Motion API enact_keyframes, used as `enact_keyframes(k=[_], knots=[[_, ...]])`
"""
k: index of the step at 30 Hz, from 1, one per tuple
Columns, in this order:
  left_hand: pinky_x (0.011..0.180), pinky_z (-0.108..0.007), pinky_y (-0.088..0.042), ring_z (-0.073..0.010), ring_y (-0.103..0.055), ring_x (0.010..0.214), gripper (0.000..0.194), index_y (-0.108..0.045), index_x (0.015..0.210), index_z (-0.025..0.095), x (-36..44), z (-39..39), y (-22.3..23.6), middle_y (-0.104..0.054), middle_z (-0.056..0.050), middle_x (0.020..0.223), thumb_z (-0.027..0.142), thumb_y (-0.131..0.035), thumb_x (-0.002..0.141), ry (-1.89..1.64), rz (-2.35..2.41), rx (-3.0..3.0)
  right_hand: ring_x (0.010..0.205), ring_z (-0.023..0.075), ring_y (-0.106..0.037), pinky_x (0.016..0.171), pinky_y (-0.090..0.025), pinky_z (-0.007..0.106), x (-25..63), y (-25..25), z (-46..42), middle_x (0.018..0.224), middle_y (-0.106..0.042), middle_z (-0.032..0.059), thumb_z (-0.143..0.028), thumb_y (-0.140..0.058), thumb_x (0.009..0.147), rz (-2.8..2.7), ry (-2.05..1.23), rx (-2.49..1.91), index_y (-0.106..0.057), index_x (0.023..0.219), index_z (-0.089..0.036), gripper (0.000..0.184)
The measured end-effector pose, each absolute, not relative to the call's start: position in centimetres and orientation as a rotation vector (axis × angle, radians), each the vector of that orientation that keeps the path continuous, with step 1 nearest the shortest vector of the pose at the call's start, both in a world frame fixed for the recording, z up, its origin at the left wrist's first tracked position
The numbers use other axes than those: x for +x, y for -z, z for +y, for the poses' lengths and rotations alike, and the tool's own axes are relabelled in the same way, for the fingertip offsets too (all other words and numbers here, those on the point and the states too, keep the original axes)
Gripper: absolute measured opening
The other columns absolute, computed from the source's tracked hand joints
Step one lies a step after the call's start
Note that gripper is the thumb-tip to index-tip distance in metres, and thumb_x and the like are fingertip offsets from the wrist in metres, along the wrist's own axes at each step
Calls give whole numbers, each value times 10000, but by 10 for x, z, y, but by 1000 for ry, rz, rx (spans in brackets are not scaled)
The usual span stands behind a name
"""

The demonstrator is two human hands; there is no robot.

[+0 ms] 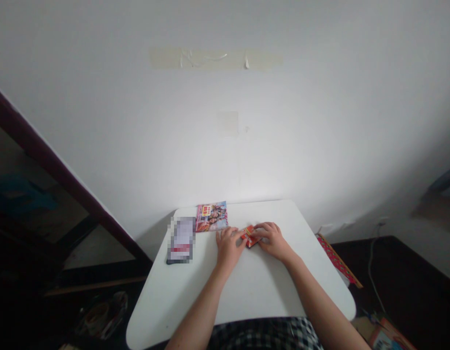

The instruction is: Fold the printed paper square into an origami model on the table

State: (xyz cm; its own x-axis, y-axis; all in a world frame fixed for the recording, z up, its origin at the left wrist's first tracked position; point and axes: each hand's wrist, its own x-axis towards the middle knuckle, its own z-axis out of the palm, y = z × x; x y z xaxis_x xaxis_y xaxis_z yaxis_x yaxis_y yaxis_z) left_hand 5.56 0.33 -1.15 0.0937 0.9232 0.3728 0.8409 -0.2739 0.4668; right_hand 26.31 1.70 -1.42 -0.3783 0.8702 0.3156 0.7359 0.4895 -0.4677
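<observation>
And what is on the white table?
A printed flyer, a pixelated rectangular object, a red printed piece touched by left hand and right hand; what lies beneath them is hidden.

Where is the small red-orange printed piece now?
The small red-orange printed piece is in the head view's lower half, just right of centre, between the left hand and right hand over the white tabletop, right of the colourful flyer.

Small red printed paper [249, 236], diagonal

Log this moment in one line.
left hand: touching red printed item | right hand: touching same item | leaflet: beyond left hand | pixelated item: left side of table
</observation>
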Motion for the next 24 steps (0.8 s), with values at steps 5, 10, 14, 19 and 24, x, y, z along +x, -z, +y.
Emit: enact_keyframes(k=[5,10,14,19,24], knots=[[1130,-518,-299,-253,-532,1211,261,-746,1080,341,56,3,12,-669,-30,1213,284,-684,833,-895,1811,2224,1208,236,-487,1116,-276,490,262,12,15,1291,-619,-11,-117,-591,784,-2226,-342,-1344,-712,1134,-428,484],[1133,-522,-303,-257,-528,1218,287,-735,1101,347,57,2,14,-654,-32,1234,299,-692,822,-894,1802,2257,1207,245,-488,1119,-264,512,262,13,16,1299,-616,-5,-124,-588,783,-2218,-352,-1334,-718,1128,-421,474],[1140,-539,-293,-262,-531,1216,314,-726,1119,366,57,1,12,-646,-30,1233,342,-712,807,-889,1807,2251,1210,254,-484,1116,-265,528,262,15,16,1306,-612,3,-126,-587,776,-2218,-346,-1334,-720,1126,-413,472],[1156,-565,-266,-266,-529,1223,335,-718,1130,376,57,1,13,-632,-30,1251,368,-730,795,-862,1818,2247,1215,245,-480,1123,-257,518,262,14,15,1309,-610,-5,-132,-590,773,-2208,-350,-1336,-725,1111,-407,456],[1162,-562,-262,-267,-522,1232,364,-710,1142,378,57,2,17,-626,-28,1255,377,-747,780,-851,1823,2263,1218,245,-483,1127,-256,513,261,11,14,1307,-613,-3,-171,-612,797,-2218,-358,-1357,-722,1120,-406,414]])
